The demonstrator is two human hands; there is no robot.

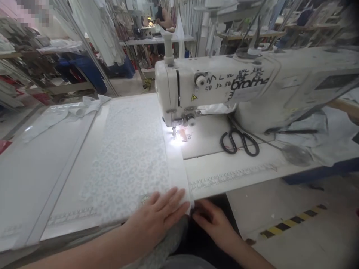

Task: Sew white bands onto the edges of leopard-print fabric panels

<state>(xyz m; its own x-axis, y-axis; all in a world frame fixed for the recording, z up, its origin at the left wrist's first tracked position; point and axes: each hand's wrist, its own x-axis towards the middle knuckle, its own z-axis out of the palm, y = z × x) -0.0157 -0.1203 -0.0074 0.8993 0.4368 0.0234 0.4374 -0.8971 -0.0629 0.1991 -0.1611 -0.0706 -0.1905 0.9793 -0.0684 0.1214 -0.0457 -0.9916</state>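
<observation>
A pale fabric with a leopard-like print lies on the sewing table, a plain white strip along its right edge. This strip runs under the lit needle area of a white sewing machine. My left hand rests flat on the fabric near the table's front edge, fingers stretched out. Beside it, just off that edge, my right hand is closed, with curled fingers at the strip's near corner; its fingertips are partly hidden. More of the fabric hangs down below my left hand.
Black-handled scissors lie right of the needle. A printed ruler scale runs along the table front. White cloth pieces lie at the right, thin white scraps at the back left. A person sits at another machine behind.
</observation>
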